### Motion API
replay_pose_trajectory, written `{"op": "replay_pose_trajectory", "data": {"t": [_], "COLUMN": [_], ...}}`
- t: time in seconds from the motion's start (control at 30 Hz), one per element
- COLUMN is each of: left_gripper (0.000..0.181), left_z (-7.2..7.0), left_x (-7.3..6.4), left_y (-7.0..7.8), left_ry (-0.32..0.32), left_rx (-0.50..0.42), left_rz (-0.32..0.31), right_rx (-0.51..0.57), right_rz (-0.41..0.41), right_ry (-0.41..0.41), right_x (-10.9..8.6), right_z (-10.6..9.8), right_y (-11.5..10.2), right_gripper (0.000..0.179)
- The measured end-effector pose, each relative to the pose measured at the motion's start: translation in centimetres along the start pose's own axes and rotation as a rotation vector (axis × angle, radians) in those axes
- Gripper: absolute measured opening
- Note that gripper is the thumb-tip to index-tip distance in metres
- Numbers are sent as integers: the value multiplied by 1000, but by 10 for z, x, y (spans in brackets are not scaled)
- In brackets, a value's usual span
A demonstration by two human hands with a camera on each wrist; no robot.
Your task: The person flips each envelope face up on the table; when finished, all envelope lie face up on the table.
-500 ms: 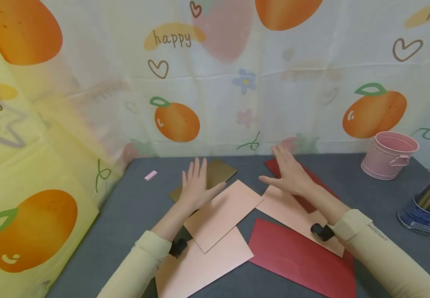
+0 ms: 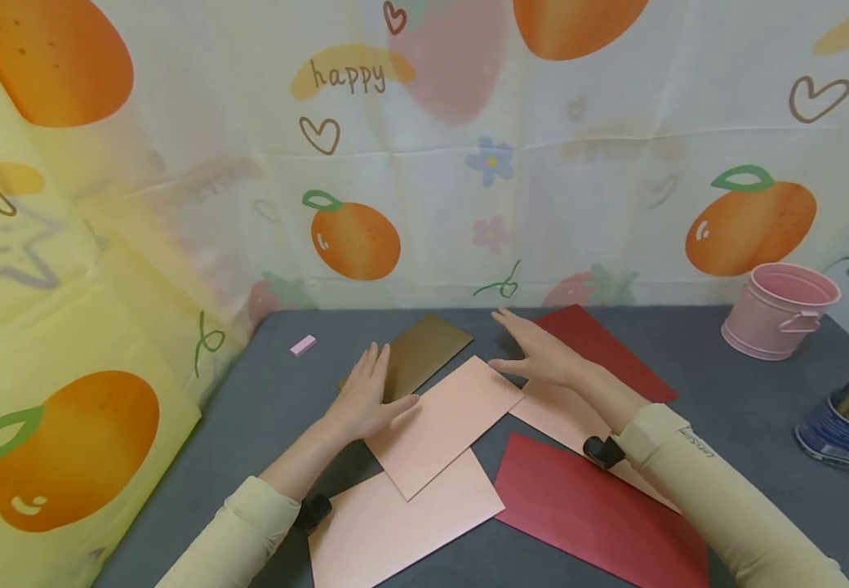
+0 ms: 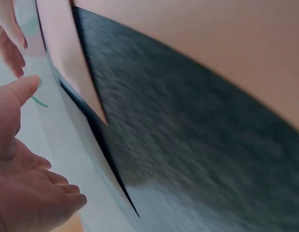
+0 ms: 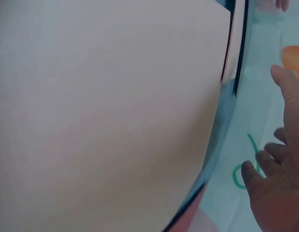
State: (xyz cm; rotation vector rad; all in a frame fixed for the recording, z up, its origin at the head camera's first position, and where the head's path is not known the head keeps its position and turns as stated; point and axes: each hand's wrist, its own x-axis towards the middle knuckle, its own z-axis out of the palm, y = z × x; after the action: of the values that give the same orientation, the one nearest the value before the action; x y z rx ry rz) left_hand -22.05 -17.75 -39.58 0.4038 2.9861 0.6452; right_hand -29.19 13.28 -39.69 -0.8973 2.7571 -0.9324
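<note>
In the head view my left hand [image 2: 362,394] is held over the gold paper rectangle [image 2: 428,349] and the left edge of a pale pink paper rectangle [image 2: 445,425]. Its fingers are extended and its thumb is spread. My right hand [image 2: 545,353] reaches over another pale pink rectangle [image 2: 564,415], beside a dark red one [image 2: 604,351]; its fingers are also extended. Neither hand holds anything. Both wrist views show the hands raised above the surface. Closer in lie a pale pink rectangle [image 2: 406,518], partly under the upper one, and a larger red rectangle [image 2: 593,510].
A small pink eraser-like block [image 2: 303,345] lies at the back left of the dark grey table [image 2: 248,433]. At the right stand a pink bucket [image 2: 777,322] and a blue-based holder [image 2: 843,429] with pencil-like sticks. A fruit-print cloth [image 2: 432,204] hangs behind.
Both hands have shifted left, the left hand also nearer to me, uncovering more of the gold and dark red rectangles. The papers appear unmoved; the head view has turned slightly.
</note>
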Motion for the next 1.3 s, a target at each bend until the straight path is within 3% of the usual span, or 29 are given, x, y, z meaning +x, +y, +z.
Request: {"op": "replay_pose_trajectory", "data": {"t": [0.5, 1.07, 1.3], "left_gripper": [98, 98, 96], "left_z": [-2, -3, -5], "left_x": [-17, -20, -20], "left_y": [-34, -38, -39], "left_ry": [-84, -138, -148], "left_rx": [-21, 9, 63], "left_rz": [-38, -80, -78], "right_rx": [-7, -58, -44], "right_rz": [37, 62, 45], "right_ry": [-74, -129, -79], "right_x": [33, 51, 50], "right_z": [26, 35, 35], "right_y": [-10, -18, -21], "right_gripper": [80, 77, 70]}}
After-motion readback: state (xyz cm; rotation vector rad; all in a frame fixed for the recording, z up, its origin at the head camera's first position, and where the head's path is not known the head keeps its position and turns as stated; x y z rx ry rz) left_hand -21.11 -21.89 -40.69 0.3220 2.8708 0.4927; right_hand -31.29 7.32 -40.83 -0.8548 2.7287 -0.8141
